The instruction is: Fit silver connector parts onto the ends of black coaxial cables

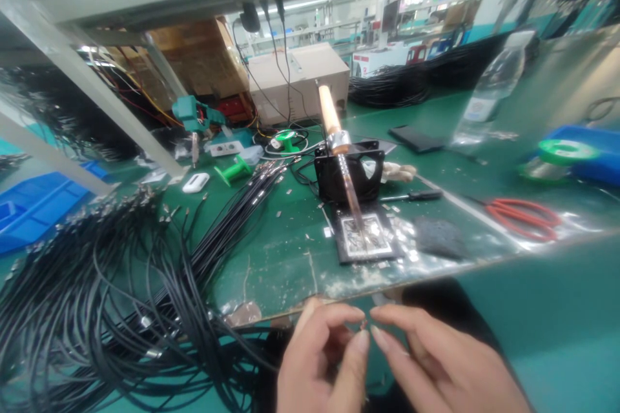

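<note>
Grip of the left hand [322,355]: thumb and index pinched on a tiny coppery piece [363,324], held on the wearer's side of the soldering iron [345,171], roughly in line with its tip. Right hand [436,355] has thumb and index narrow, just beside the piece; can't tell if they touch it. Piece's long axis unreadable, too small.

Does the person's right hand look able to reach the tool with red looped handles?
Probably yes: nothing visible stands between the right hand and the red looped handles near the front of the green tabletop.
</note>
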`<state>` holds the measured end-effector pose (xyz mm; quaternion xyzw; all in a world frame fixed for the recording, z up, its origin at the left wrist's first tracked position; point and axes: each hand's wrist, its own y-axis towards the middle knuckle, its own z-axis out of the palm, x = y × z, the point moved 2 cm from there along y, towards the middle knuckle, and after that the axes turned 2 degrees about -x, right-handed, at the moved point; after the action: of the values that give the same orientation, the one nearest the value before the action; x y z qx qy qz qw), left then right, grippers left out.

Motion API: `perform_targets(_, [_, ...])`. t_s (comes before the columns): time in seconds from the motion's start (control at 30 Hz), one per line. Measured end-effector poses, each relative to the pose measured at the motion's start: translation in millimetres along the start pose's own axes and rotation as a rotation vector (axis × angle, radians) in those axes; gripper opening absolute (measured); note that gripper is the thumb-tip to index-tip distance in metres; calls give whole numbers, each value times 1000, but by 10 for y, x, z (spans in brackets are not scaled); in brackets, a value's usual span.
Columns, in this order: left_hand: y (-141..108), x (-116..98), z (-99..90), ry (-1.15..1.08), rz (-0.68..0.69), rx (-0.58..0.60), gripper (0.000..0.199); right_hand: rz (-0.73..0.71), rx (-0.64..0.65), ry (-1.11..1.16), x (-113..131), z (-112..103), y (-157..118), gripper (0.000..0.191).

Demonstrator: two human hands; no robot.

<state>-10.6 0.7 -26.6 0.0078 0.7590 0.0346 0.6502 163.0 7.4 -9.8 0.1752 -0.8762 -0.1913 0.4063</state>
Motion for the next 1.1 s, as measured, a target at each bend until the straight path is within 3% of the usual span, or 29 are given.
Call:
perform_targets(0.2, [21, -33, -20, 30, 36, 25, 11, -7, 13, 25, -37, -9, -19, 17])
perform_targets(0.43, [4, -64, 30, -10, -35, -15, 16, 35, 77, 89, 0, -11, 17, 13])
perform_targets(0.57, [18, -56, 17, 56, 4, 45, 17, 22, 96, 89, 7, -19, 22, 15])
perform_targets(0.67, [26, -61, 19, 89, 21, 21, 16, 37, 107, 58, -9, -17, 27, 17])
perform_targets(0.87, [-9, -75, 191, 94, 39, -107, 19, 20, -29, 72, -25, -30, 26, 18])
perform_targets(0.93, [-15, -72, 235, 99, 62, -152, 17, 29, -4, 34, -39, -30, 3, 14])
perform_targets(1.0, [-3, -72, 246, 110, 90, -159, 16, 34, 14, -9, -55, -27, -19, 9])
perform_targets(1.1, [39, -87, 227, 141, 144, -72, 14, 10, -25, -50, -55, -23, -16, 7])
